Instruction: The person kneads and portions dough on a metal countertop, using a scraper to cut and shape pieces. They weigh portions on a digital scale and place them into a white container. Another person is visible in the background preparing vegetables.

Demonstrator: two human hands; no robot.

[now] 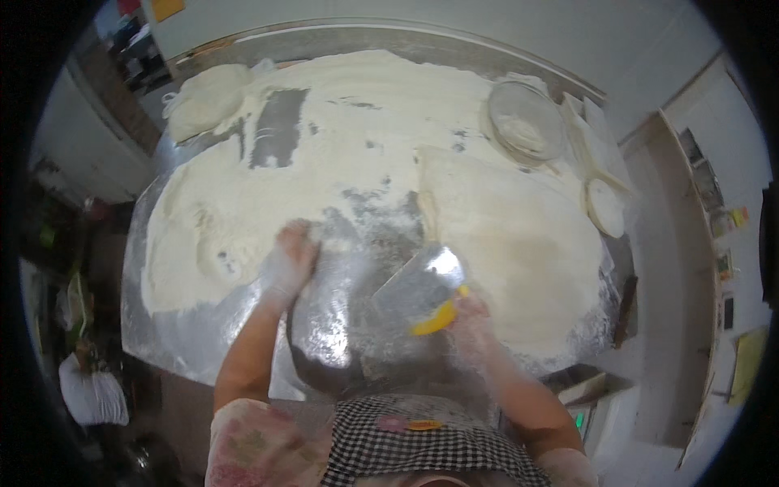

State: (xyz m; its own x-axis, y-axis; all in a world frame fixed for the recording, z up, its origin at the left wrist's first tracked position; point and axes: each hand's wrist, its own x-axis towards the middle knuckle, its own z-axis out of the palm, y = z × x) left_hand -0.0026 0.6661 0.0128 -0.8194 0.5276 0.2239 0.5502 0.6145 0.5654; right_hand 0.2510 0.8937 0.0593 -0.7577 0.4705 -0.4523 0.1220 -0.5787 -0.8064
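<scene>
My right hand (471, 316) is closed on the yellow handle of a metal bench scraper (417, 286), held over the bare metal left of a broad, flat sheet of dough (523, 243). Flour covers my fingers. My left hand (297, 246), also floury, rests at the edge of a wide spread of flour (243, 195) on the metal table (322, 304); its fingers look curled and blurred, and whether they hold anything is unclear. A narrow strip of dough (429, 213) lies along the sheet's left edge.
A round sieve (526, 122) with some flour in it lies at the back right, near a pale round-ended board or scoop (605, 207). At the back left sits a floury cloth or bag-like bundle (210, 100). A wall (426, 18) runs behind the table.
</scene>
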